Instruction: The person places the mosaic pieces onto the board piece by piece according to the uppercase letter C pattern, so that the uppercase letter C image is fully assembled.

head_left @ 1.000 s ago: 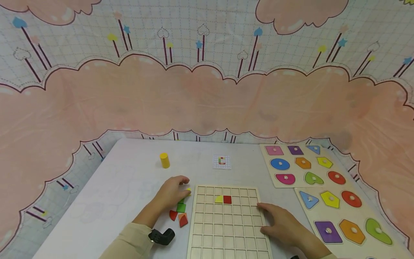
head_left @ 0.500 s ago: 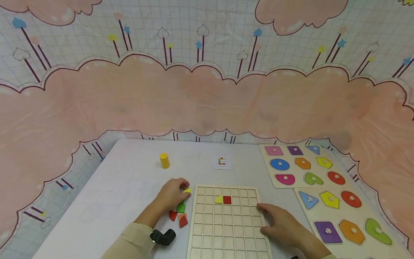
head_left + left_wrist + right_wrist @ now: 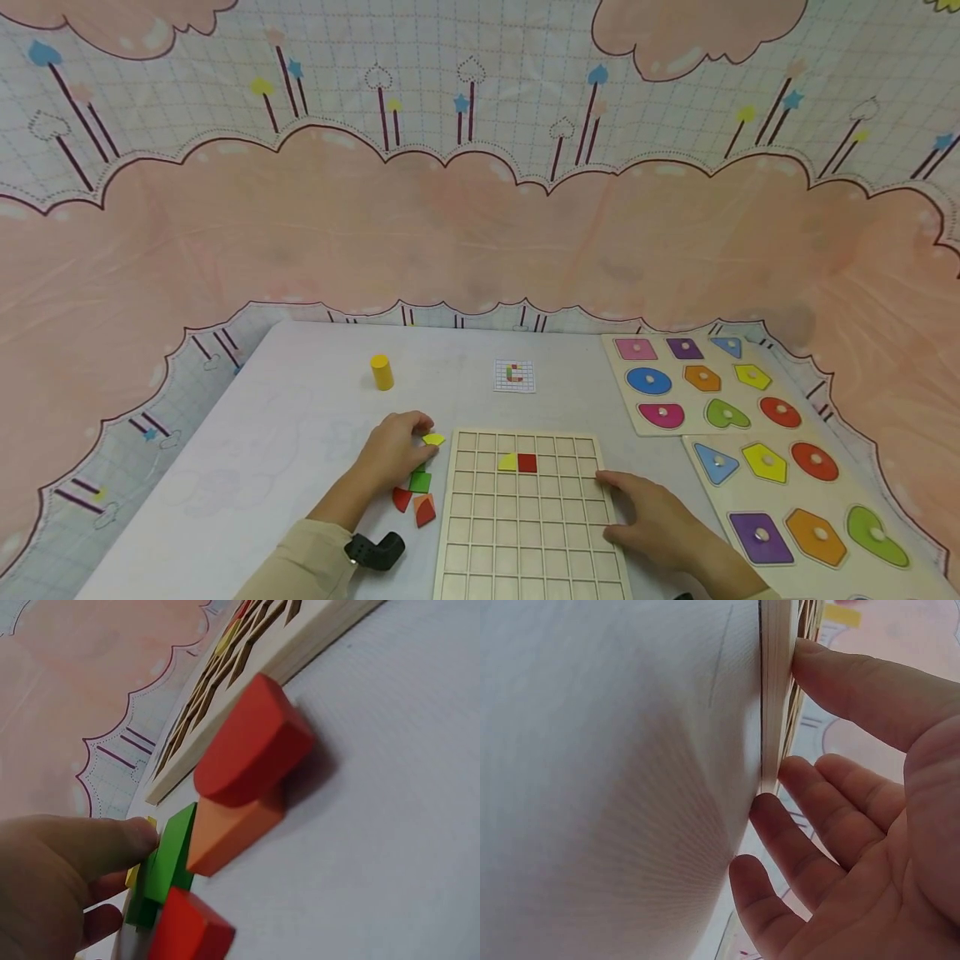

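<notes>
Wooden grid board lies nearest on the white surface, its near end cut off by the border of the head view. Against its right side rests the right hand, with fingers spread and only tips touching the wood; this looks like steadying.

Just left of the board, a red piece lies partly over an orange piece, with a second red piece beside them. A little farther is a green piece. Beyond it the left hand has thumb and finger pinching a loose yellow piece; whether this piece is lifted, one cannot tell.

Toward the board's far end, a yellow corner piece and a red square sit in neighbouring cells of the second row. Still farther stand a yellow cylinder and, flat, a small pattern card. On the right lie two knob puzzles, before the printed cloth.

The step in hand seems to be picking up the next piece. The following move probably calls for raising it over the board's rim and turning it to suit its cell.
</notes>
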The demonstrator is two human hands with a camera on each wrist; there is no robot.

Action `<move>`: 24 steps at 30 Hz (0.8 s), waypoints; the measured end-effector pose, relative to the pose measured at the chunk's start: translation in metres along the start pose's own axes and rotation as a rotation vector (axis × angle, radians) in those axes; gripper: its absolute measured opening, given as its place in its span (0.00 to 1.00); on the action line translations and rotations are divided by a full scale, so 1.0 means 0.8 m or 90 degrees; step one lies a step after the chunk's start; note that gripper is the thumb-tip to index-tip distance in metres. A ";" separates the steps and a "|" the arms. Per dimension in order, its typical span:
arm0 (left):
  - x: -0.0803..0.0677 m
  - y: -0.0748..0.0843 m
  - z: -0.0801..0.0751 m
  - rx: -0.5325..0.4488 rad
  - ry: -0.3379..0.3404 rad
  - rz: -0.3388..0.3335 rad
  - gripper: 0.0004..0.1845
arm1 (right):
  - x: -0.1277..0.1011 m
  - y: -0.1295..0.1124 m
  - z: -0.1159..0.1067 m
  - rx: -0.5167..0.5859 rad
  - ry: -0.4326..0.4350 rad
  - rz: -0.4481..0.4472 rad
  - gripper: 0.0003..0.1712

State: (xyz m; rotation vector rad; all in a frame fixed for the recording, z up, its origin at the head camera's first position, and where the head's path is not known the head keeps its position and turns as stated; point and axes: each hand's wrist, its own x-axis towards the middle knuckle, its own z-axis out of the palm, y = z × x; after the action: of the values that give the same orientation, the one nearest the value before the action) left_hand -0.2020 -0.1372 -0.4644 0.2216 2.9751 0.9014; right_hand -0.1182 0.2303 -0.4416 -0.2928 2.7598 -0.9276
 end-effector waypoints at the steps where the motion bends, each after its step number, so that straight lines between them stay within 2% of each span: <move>1: 0.000 0.000 0.000 0.000 0.000 0.000 0.17 | 0.000 0.000 0.000 0.000 0.000 -0.001 0.39; 8: 0.000 0.001 0.001 -0.014 -0.009 0.010 0.17 | 0.000 0.001 0.001 0.004 -0.001 0.004 0.39; 16: -0.002 0.001 0.001 0.001 -0.005 -0.014 0.17 | 0.000 0.002 0.001 0.011 -0.002 -0.002 0.39; 24: 0.000 0.004 -0.001 0.009 0.001 0.021 0.15 | 0.001 0.003 0.003 0.009 0.002 0.001 0.38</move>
State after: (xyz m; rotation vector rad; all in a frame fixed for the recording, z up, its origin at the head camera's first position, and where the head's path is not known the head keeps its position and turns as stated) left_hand -0.2014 -0.1346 -0.4621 0.2716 2.9886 0.8831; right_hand -0.1183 0.2309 -0.4450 -0.2862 2.7551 -0.9469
